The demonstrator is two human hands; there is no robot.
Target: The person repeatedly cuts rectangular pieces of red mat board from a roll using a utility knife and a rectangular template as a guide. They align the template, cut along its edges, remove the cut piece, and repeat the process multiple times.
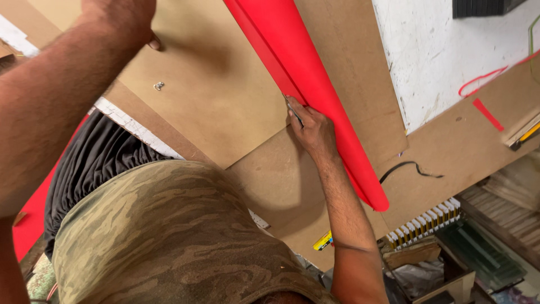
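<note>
Where the brown board [225, 101] overlapped a second sheet, its near corner jutted toward the person's body, and the right hand [313, 130] lay just past that corner. Fingers were closed around a thin dark tool [293, 111], tip pressed at the lower edge of the red roll [315, 90]. That roll, smooth and matte, ran slantwise from the top edge of the desk [461, 146] down to its right side, the rounded end hanging near the desk's near edge. Left hand [121, 19] sat at the board's far left, pressing flat; whether it gripped anything could not be told. A small metal bit [159, 85] lay alone on open board between both hands. White scuffed panel [444, 50] filled the far right corner. Bare fibreboard left room on either side of the roll.
</note>
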